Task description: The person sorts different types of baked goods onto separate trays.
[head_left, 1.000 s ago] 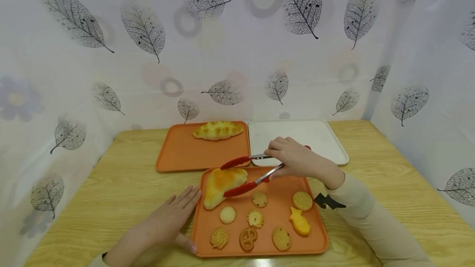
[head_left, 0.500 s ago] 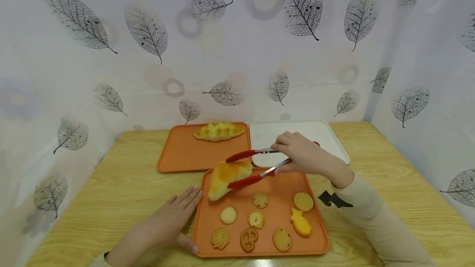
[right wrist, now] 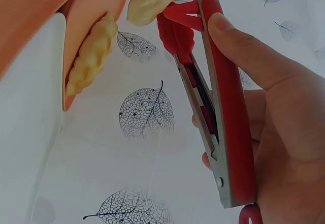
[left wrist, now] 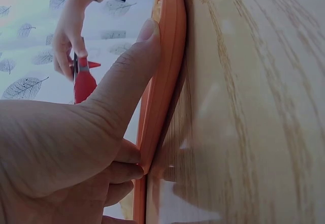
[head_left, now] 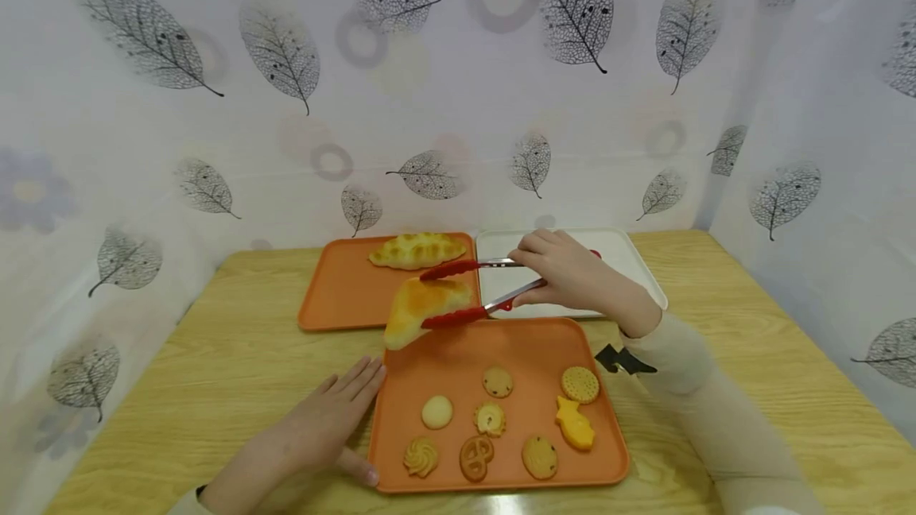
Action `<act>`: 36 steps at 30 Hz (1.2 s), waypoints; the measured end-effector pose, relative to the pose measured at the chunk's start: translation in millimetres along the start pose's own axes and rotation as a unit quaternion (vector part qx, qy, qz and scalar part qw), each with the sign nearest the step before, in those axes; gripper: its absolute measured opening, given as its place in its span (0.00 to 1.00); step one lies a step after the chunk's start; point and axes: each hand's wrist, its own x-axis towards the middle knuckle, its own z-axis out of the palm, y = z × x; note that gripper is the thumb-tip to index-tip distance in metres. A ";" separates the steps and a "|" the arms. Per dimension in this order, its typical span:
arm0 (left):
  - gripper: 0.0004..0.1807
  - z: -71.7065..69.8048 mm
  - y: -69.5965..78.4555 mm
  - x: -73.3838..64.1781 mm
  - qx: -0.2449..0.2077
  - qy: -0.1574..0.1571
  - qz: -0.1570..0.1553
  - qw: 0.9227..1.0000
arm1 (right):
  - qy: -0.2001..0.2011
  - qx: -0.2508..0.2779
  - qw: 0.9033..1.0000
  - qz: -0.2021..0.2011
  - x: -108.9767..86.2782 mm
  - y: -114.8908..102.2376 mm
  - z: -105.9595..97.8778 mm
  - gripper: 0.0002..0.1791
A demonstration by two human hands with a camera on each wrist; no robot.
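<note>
My right hand [head_left: 572, 272] grips a pair of red-and-metal tongs [head_left: 458, 316]. Between the tong tips is a bent golden bread roll [head_left: 409, 315], raised over the gap between the two orange trays. The right wrist view shows my thumb [right wrist: 223, 23] along the red handle and the bread [right wrist: 147, 3] at the tips. My left hand [head_left: 318, 424] lies with straight fingers against the left edge of the front orange tray [head_left: 529, 348]; in the left wrist view its thumb [left wrist: 129, 74] presses the tray rim [left wrist: 170, 61].
A long ridged bread [head_left: 417, 251] lies on the back orange tray [head_left: 339, 296], beside a white tray [head_left: 633, 280]. The front tray bears several cookies, among them a pretzel [head_left: 475, 458] and a yellow fish-shaped one [head_left: 575, 423]. A leaf-patterned curtain [head_left: 458, 102] stands behind the wooden table [head_left: 215, 340].
The tongs have lifted the bent bread roll off the front tray and carried it away from me, toward the back orange tray. My left hand has stayed at the tray's edge.
</note>
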 end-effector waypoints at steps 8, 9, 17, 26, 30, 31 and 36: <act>0.71 6.2 3.9 8.7 -0.010 -0.005 -0.019 1.000 | -0.032 -0.032 0.999 -0.003 39.8 1.3 11.8 0.33; 0.71 6.2 4.2 9.0 -0.010 -0.005 -0.019 1.000 | -0.037 -0.036 0.999 -0.004 45.2 1.0 14.4 0.34; 0.71 4.3 7.8 9.2 -0.011 0.000 -0.018 1.000 | -0.079 -0.072 0.994 0.015 86.9 -0.3 46.7 0.35; 0.71 5.8 8.4 7.3 -0.018 -0.008 -0.023 1.000 | -0.155 -0.074 0.984 0.049 120.0 -13.6 75.0 0.36; 0.71 6.4 7.2 6.3 -0.009 -0.004 -0.017 1.000 | -0.178 -0.075 0.980 0.058 129.7 -21.3 81.5 0.38; 0.71 6.2 7.2 5.9 -0.008 -0.003 -0.015 1.000 | -0.180 -0.075 0.979 0.059 131.6 -23.1 82.0 0.38; 0.71 4.6 8.3 4.2 -0.011 -0.003 -0.013 1.000 | -0.177 -0.078 0.979 0.055 139.4 -30.4 85.2 0.37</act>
